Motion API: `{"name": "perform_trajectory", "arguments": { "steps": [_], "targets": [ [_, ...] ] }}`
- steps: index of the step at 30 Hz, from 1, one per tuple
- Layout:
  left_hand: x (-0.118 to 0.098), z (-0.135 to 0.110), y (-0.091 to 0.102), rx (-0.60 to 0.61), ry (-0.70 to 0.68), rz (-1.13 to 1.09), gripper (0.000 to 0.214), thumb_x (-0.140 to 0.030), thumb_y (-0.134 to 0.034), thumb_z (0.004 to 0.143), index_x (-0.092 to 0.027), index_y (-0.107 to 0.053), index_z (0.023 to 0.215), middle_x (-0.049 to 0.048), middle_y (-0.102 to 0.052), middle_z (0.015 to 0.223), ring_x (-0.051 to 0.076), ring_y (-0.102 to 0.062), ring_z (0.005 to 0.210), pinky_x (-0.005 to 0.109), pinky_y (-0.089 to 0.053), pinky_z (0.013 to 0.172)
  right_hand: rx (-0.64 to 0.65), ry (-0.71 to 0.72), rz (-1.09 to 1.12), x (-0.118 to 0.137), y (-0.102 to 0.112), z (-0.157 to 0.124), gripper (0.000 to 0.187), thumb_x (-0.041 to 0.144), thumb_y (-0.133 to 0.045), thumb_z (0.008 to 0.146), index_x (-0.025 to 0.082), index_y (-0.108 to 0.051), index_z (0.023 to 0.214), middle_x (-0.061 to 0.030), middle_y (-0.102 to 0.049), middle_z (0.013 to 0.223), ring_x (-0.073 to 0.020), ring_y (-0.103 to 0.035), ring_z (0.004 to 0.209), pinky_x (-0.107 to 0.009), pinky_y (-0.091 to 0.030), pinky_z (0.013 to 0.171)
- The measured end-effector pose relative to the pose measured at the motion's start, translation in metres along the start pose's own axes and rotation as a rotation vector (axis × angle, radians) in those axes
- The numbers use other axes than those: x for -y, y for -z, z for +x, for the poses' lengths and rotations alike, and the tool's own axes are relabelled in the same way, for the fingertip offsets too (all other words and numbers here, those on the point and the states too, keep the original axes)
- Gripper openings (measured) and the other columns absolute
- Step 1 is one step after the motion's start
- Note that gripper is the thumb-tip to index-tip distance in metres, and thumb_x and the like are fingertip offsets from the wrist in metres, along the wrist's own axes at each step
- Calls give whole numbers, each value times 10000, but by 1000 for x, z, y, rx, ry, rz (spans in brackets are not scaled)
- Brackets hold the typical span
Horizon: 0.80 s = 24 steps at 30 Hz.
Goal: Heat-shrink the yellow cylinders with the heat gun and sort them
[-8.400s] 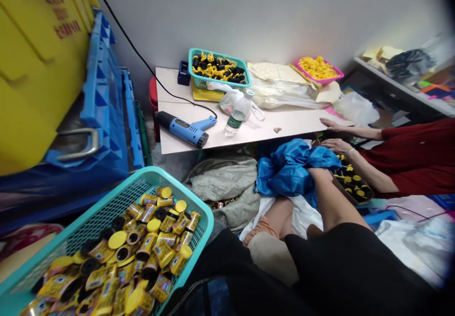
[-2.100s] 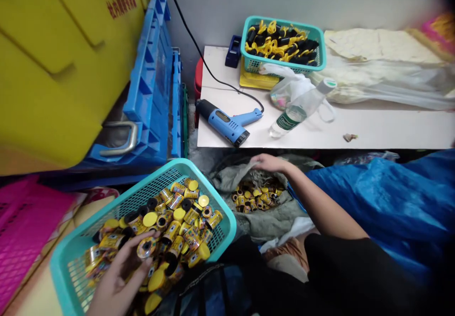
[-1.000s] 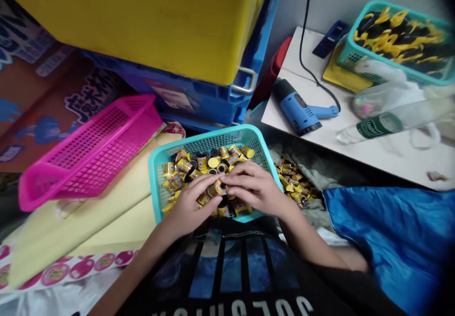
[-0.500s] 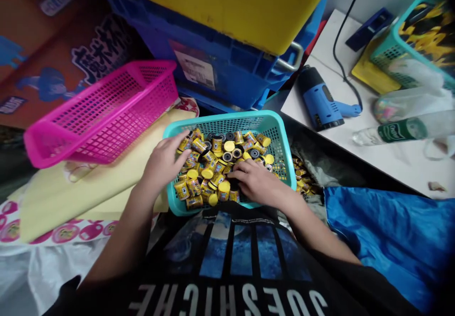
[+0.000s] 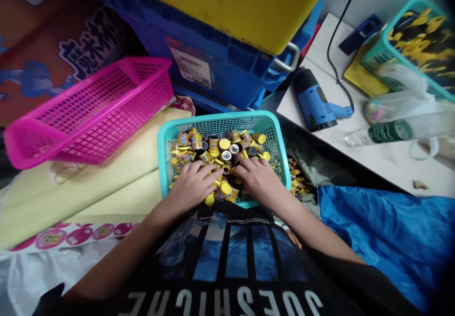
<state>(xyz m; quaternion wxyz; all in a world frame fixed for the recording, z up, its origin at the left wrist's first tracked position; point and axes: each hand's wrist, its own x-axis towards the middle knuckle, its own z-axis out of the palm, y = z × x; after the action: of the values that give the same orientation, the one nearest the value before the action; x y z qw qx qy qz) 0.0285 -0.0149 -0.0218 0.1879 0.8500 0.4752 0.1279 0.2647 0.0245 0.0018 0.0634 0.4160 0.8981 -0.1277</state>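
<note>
Small yellow cylindrical containers with printed sides lie jumbled in a turquoise plastic basket in front of my body. Some show yellow lids, others dark or silvery round ends. My left hand rests palm down over the near left of the pile, its fingers apart and touching containers. On the right, my right hand reaches in with bent, separated fingers. Its fingertips are partly hidden among the containers, near the left hand's fingertips. I see nothing clearly gripped in either hand.
A pink basket stands to the left on cream sheets. Behind are stacked blue crates. On the white table lie a blue heat gun and a plastic bottle. More containers lie beyond the turquoise basket's right side.
My left hand has moved from the basket's left rim to the right and nearer my body, onto the pile. My right hand stays in the pile, its fingers slightly shifted.
</note>
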Motion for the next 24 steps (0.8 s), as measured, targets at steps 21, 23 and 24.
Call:
{"name": "perform_trajectory", "arguments": {
  "steps": [21, 23, 24],
  "targets": [
    [-25, 13, 43, -190, 474, -1143, 481, -444, -850, 705, -164, -678, 1057, 106, -769, 1106, 236, -763, 914, 319, -649, 787, -525, -6, 1136, -10, 26, -9, 309, 333, -708, 859, 223, -714, 1147, -72, -637, 1158, -154, -603, 1114, -310, -505, 1023],
    [-26, 13, 43, -211, 441, -1139, 452, -425, -849, 716, -165, -668, 1038, 111, -767, 1114, 229, -765, 916, 307, -649, 785, -532, -19, 1184, -7, 24, -7, 287, 337, -706, 860, 233, -725, 1127, -59, -642, 1145, -144, -605, 1101, -280, -509, 995],
    [-27, 13, 44, -224, 423, -1135, 431, -409, -845, 725, -166, -659, 1029, 113, -767, 1110, 225, -766, 915, 301, -649, 778, -523, -42, 1231, -5, 22, -6, 282, 356, -699, 867, 237, -726, 1122, -54, -642, 1146, -143, -605, 1095, -270, -511, 979]
  ]
}}
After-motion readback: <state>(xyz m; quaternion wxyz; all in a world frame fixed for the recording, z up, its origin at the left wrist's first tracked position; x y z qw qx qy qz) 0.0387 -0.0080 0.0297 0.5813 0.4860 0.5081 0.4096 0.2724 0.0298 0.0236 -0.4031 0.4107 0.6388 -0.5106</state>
